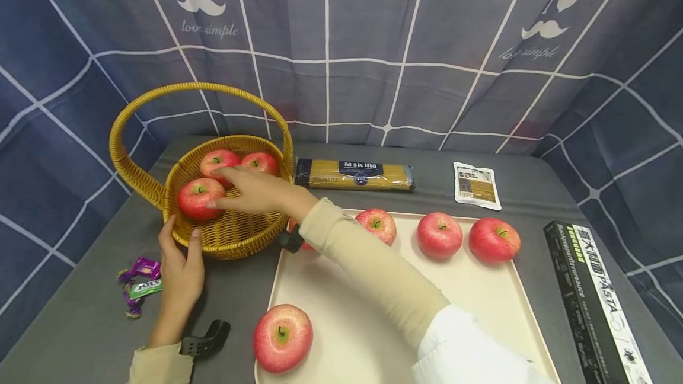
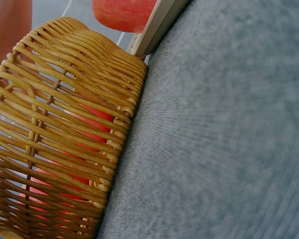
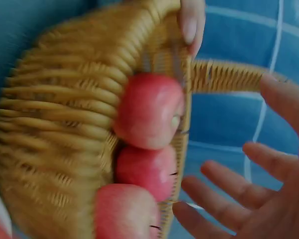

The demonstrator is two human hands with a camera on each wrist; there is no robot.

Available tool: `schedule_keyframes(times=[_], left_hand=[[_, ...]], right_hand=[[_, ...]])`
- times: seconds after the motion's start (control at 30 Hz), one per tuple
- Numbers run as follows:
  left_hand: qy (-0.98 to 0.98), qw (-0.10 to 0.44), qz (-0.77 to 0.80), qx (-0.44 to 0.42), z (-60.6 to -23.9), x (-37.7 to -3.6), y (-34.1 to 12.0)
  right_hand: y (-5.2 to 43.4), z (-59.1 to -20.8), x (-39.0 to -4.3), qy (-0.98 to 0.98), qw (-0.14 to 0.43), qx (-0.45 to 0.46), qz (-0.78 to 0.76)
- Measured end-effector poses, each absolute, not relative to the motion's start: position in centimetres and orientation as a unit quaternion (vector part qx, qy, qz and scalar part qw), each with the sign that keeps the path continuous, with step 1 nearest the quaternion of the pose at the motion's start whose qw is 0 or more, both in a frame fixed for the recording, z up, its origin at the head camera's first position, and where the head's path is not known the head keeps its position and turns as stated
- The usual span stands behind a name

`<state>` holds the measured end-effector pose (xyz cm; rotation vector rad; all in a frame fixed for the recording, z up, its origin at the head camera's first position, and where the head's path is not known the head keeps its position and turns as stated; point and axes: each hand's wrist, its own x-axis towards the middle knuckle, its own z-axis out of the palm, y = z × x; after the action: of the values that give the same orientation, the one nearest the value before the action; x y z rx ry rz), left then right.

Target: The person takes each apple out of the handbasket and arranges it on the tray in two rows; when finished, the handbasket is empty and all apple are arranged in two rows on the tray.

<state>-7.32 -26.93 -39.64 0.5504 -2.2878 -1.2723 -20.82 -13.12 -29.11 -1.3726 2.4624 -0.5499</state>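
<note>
A yellow wicker basket (image 1: 235, 248) with a tall hoop handle stands at the left. It holds three red apples (image 1: 198, 199), also visible in the right wrist view, where the nearest apple (image 3: 148, 110) lies against the rim. My right hand (image 1: 256, 189) is above the basket with fingers spread; in the right wrist view the hand (image 3: 249, 194) has nothing in its grasp. My left hand (image 1: 182, 271) holds the basket's near-left rim, fingertips over the edge. In the left wrist view the woven side (image 2: 64, 134) fills the left, with red apples showing through gaps.
A cream tray (image 1: 347, 325) bears several apples, one (image 1: 283, 338) at its front left; my right forearm crosses it. Behind lie a spaghetti pack (image 1: 354, 175) and a white pouch (image 1: 476, 185). A black pasta box (image 1: 594, 307) is at right, wrapped candies (image 1: 141, 283) at left.
</note>
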Motion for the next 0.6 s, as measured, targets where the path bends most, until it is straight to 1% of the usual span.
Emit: schedule_keyframes(times=[0.1,0.17,0.33,0.43,0.6], left_hand=[[-0.833,0.232,-0.461,0.197,-39.6,-7.3,-26.9],[-0.834,0.231,-0.46,0.196,-39.6,-7.3,-26.8],[-0.837,0.229,-0.458,0.195,-39.6,-7.2,-26.7],[-0.834,0.243,-0.457,0.19,-39.6,-7.2,-26.7],[-0.834,0.245,-0.454,0.196,-39.7,-7.2,-26.9]], right_hand=[[-15.0,-29.6,-22.1,0.865,0.166,-0.424,-0.212],[-16.0,-30.3,-22.4,0.863,0.199,-0.391,-0.249],[-17.8,-32.5,-21.8,0.825,0.253,-0.353,-0.361],[-18.6,-34.0,-21.0,0.81,0.237,-0.351,-0.405],[-19.0,-35.9,-20.5,0.809,0.197,-0.353,-0.428]])
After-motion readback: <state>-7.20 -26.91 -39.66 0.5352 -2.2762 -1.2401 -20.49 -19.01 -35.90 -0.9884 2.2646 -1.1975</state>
